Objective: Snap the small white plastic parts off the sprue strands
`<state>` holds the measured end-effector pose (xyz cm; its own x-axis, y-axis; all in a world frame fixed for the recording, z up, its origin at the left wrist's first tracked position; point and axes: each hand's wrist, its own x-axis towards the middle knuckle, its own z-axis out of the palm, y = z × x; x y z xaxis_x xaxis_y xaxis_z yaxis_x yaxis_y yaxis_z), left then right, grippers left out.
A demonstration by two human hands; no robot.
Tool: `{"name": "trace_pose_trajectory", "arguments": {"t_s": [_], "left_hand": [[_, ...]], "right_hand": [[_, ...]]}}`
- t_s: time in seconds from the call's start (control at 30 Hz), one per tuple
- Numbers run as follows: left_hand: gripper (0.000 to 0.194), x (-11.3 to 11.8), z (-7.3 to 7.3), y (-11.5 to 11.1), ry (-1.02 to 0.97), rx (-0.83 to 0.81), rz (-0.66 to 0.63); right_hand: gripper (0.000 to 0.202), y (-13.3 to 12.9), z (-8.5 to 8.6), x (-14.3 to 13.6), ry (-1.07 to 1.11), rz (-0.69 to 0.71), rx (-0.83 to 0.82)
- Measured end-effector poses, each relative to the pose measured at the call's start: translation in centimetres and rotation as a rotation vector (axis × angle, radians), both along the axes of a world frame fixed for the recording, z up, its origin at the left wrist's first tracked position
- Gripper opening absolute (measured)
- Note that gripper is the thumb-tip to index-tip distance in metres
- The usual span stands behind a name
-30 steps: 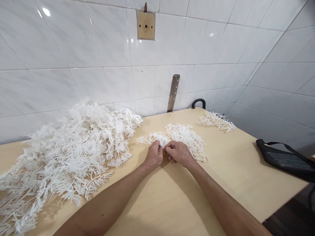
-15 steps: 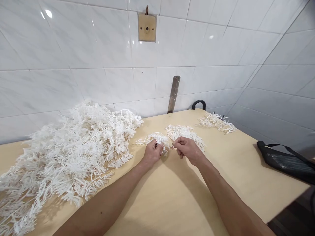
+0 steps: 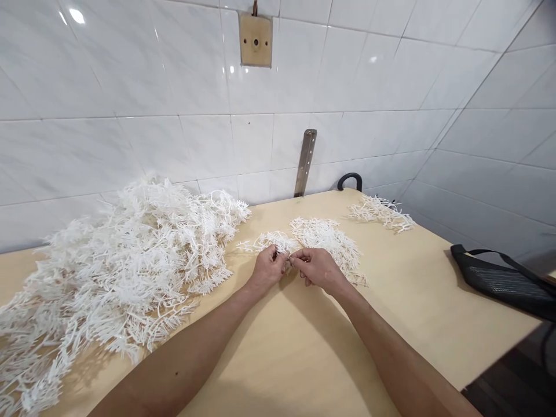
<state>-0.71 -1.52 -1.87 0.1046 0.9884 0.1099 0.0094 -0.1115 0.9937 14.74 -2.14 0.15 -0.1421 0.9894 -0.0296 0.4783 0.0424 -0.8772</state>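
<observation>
Near the middle of the table, my left hand is closed on a white branching plastic sprig, whose fronds stick out behind the fingers. My right hand pinches at the same spot, its fingertips meeting those of the left hand. What lies between the right fingertips is too small to make out. Just behind the right hand rests a small heap of white sprigs on the table. To the left spreads a much larger pile of white sprigs.
The wooden table stands against a tiled wall. Bare white stems lie at the far right corner, beside a black curved handle. A black mesh bag is at the right edge. A metal bracket rises behind the table.
My right hand has moved left, bringing its fingertips to my left hand's. More of the small heap shows behind it. My left hand keeps its hold; the view has shifted slightly.
</observation>
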Motion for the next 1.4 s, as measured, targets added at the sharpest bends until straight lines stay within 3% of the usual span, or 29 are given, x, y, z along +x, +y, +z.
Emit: {"name": "trace_pose_trajectory", "arguments": {"t_s": [0.3,0.4,0.57,0.73,0.8,0.87,1.0,1.07,1.27,1.4], "left_hand": [[0.030,0.3,-0.6,-0.2,0.062,0.065,0.045],[0.028,0.2,-0.3,-0.4,-0.007,0.029,0.062],[0.028,0.0,0.6,-0.4,-0.087,-0.038,0.009],[0.033,-0.1,0.9,-0.5,-0.110,-0.040,-0.028],[0.035,-0.1,0.9,-0.5,-0.097,-0.052,-0.033],[0.033,-0.1,0.8,-0.5,-0.073,-0.064,-0.045],[0.029,-0.2,0.8,-0.6,0.006,-0.064,-0.064],[0.028,-0.2,0.9,-0.8,0.040,-0.061,-0.078],[0.029,0.0,1.5,-1.2,0.114,0.000,-0.210],[0.026,0.1,1.6,-1.4,0.098,-0.028,-0.190]], "right_hand": [[0.007,-0.3,0.5,-1.3,-0.019,-0.137,-0.042],[0.006,0.1,0.2,-1.1,0.022,-0.211,-0.081],[0.010,1.3,0.2,2.1,0.097,-0.276,0.018],[0.017,2.4,0.7,5.8,-0.086,-0.540,0.198],[0.019,2.4,0.9,6.2,-0.166,-0.573,0.280],[0.021,2.0,1.2,5.8,-0.163,-0.500,0.291],[0.031,0.7,1.5,3.2,0.003,-0.133,0.111],[0.032,0.2,1.4,1.9,0.031,-0.047,0.107],[0.022,0.2,0.5,0.7,0.037,-0.060,0.119],[0.014,0.5,0.1,0.9,0.062,-0.096,0.126]]}}
